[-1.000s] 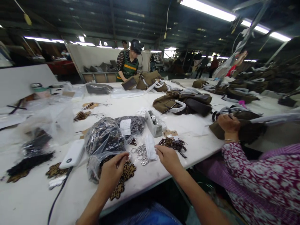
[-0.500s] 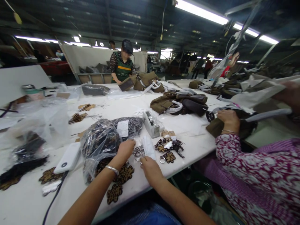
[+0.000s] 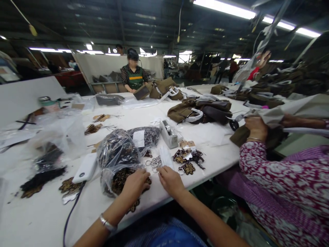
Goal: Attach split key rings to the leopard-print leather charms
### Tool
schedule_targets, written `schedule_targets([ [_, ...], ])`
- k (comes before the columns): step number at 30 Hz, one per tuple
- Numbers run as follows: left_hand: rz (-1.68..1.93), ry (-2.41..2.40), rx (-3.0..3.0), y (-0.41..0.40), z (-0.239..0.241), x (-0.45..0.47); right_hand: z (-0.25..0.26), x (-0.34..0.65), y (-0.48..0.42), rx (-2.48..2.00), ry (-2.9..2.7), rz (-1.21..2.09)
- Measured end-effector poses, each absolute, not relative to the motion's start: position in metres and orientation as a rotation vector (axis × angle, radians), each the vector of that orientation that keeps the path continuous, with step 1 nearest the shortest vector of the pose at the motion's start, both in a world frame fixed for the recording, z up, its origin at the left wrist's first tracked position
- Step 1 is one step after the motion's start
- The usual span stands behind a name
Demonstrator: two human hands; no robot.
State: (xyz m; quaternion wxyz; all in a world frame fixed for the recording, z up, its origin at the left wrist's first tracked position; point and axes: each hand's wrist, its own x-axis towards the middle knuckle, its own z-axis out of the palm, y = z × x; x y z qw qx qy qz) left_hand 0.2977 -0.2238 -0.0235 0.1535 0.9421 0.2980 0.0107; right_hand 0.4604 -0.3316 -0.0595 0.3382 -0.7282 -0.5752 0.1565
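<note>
My left hand lies over leopard-print flower-shaped pieces at the table's front edge, its fingers bent round one of them. Beside it, a clear plastic bag spills more such pieces from its mouth. My right hand rests just to the right, fingers drawn together; what lies between the fingertips is too small to make out. Just beyond those fingertips are loose metal key rings and a white strip. Finished leopard-print key charms with rings and tags lie right of my right hand.
A tape dispenser stands behind the rings. A white power bank with a black cable lies left. Brown handbags fill the middle and right. A co-worker's patterned sleeve is close on the right; another person stands across the table.
My left hand has drawn back from the key rings toward me, onto the leopard-print pieces. My right hand stays near the rings. The view has shifted slightly left.
</note>
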Motion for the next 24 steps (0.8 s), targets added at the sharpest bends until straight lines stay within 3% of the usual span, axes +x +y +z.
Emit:
schedule_targets([
  [8,0.285,0.867,2.44,-0.217,-0.017,0.299,-0.058,0.456,-0.344,-1.617,-1.015,0.773],
  [14,0.557,0.796,1.717,-0.242,-0.022,0.307,-0.053,0.438,-0.35,-1.293,-0.675,1.053],
  [24,0.523,0.813,1.529,-0.258,-0.015,0.3,-0.043,0.442,-0.358,-1.431,-1.061,0.861],
])
